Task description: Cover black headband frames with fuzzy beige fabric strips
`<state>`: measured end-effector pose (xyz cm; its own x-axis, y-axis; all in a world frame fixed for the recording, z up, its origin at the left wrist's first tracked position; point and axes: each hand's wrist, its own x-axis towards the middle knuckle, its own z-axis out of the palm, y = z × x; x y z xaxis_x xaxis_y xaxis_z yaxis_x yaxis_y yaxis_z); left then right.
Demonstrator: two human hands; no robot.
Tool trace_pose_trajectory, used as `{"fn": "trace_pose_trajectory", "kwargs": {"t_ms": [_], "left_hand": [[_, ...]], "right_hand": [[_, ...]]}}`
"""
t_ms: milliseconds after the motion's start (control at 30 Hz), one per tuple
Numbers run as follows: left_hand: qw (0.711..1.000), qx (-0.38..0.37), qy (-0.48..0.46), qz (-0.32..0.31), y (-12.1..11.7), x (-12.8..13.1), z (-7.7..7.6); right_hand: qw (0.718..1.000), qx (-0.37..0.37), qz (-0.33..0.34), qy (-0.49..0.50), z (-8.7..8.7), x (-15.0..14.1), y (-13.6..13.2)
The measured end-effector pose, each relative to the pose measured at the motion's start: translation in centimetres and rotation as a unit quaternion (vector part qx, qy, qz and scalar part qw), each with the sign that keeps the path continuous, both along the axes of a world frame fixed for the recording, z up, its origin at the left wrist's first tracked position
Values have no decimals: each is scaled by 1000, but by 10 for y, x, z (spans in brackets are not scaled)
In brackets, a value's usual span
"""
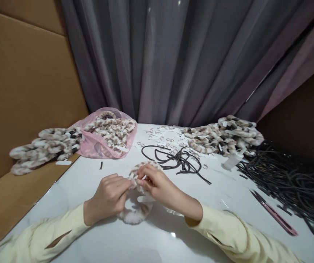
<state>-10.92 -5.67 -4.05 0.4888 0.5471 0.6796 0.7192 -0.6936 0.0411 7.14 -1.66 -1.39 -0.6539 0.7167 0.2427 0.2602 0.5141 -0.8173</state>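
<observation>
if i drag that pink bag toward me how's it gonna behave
The pink bag looks thin and crumpled, so it will probably sag rather than hold its shape. Its mouth gapes, so some fuzzy loops may spill.

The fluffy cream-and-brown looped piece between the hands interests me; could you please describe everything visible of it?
The fluffy cream-and-brown looped piece looks like soft plush with blotchy markings. Its rounded near end lies on or just above the glossy white tabletop. The left hand pinches its middle, where fingers of the right hand also touch it; its far part curves beyond them. A white tag shows beside it. The hands hide the rest.
</observation>
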Motion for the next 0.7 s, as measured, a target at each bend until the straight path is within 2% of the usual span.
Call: {"fn": "trace_pose_trajectory", "kwargs": {"t_ms": [67, 167, 300, 433, 567, 633, 700], "left_hand": [[1000, -11, 7, 2, -1, 1, -1], [1000, -14, 10, 0, -3, 2, 0], [1000, 9, 18, -13, -5, 4, 3], [997, 32, 47, -51, -6, 8, 4], [997, 19, 34, -73, -5, 12, 2], [998, 18, 18, -58, -4, 12, 1], [999, 33, 3, -16, -2, 8, -1]], "right_hand": [[1000, 1, 17, -16, 2, 0, 1], [996, -41, 59, -50, 10, 2, 1], [978, -158, 88, -103, 14, 6, 6], [928, -339, 106, -110, 6, 8, 11], [873, -470, 114, -57, -5, 5, 12], [850, -514, 114, -2, -5, 5, 12], [841, -527, 103, 63, 2, 8, 15]]}}
